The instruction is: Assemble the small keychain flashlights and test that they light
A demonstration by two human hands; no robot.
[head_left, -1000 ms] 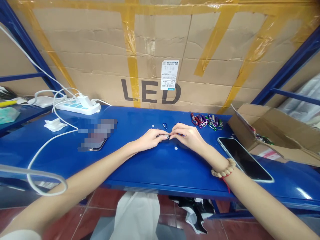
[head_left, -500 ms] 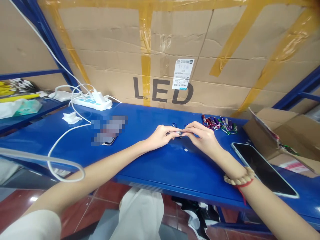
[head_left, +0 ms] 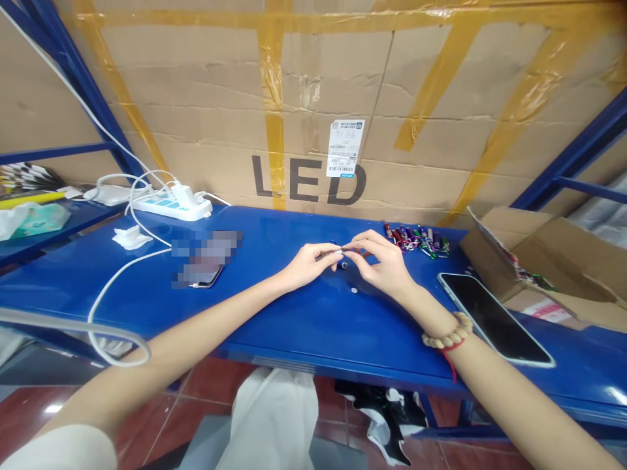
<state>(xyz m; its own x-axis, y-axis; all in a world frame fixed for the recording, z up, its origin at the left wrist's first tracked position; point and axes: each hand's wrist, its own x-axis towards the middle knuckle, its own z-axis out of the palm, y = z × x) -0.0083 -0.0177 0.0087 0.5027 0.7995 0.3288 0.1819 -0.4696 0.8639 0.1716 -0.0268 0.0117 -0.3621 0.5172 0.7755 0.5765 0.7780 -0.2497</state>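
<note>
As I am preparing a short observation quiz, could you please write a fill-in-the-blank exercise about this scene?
The left hand and right hand meet at a small item above a table coloured ____.
The printed letters on the large cardboard box spell ____.
The arm wearing a beaded bracelet is the person's ____.
Missing words: blue; LED; right.

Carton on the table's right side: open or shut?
Open: the carton has its flaps spread, and small shiny items show inside.
</note>
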